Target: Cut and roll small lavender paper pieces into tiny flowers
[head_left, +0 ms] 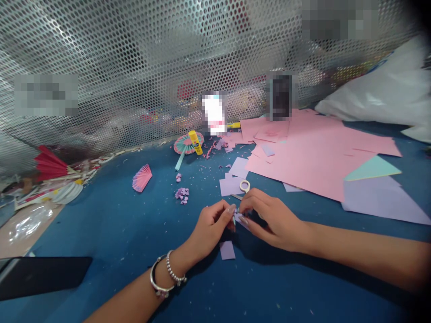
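My left hand [215,222] and my right hand [272,220] meet over the middle of the blue table, fingers pinched close together. Between the fingertips is a small piece of purple paper [239,217], gripped from both sides; its exact shape is mostly hidden. Just beyond my right fingers lie scissors [245,186] with white handles, partly covered by the hand. A purple paper square [227,250] lies flat below my fingertips. Farther left sits a little heap of purple paper bits [182,194]. More purple sheets [232,185] lie behind the scissors.
Large pink sheets [303,152] spread across the right, with purple and mint paper [373,168] on them. A yellow glue stick [195,142] stands by a round folded-paper fan [183,146]. A pink folded fan [142,178] lies left. Perforated metal mesh [151,67] borders the back.
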Available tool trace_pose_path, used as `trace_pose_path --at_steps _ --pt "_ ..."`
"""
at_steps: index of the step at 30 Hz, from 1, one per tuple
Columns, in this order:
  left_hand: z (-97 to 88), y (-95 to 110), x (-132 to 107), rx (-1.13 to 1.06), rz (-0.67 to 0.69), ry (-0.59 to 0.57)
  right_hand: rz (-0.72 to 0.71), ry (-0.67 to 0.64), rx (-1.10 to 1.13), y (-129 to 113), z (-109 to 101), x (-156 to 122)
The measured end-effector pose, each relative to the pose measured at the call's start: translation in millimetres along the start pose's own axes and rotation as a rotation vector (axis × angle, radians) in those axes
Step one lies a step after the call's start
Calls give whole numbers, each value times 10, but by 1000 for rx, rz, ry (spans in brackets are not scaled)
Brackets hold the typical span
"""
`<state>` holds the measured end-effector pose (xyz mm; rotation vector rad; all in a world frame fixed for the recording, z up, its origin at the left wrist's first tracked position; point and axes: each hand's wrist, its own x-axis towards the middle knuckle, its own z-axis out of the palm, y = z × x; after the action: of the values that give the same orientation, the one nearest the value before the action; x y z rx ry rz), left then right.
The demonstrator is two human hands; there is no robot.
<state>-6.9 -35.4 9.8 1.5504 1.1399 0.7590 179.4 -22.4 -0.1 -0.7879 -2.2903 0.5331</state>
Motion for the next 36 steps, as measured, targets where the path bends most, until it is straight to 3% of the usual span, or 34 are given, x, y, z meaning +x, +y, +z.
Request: trace_pose_path --at_steps 14,36 --pt "3 12 -19 82 50 -78 -66 -156 -105 -27 12 45" --pt "-34 18 -27 -103 1 -199 201 -285 463 86 -82 144"
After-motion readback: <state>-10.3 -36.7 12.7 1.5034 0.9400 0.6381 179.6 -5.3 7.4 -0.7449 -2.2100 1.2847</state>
